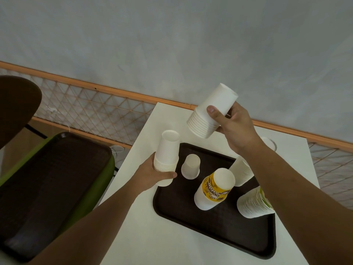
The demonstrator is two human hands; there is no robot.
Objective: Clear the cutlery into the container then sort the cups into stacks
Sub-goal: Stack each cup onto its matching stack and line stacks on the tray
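My left hand [152,174] grips an upside-down stack of white paper cups [168,150] at the left edge of the dark tray [219,230]. My right hand [233,125] holds a second white cup stack [212,109] tilted in the air above the tray's far end. On the tray stand a single small white cup [191,166], a stack topped by a yellow printed cup [214,188], a white stack [241,172] partly behind my right forearm, and a tall stack [252,205] at the right. No cutlery shows.
The tray lies on a white table [145,226] against a grey wall. A second dark tray [49,188] rests on a green seat at the left. A clear container [270,143] peeks out behind my right wrist. Netting runs along the wall's base.
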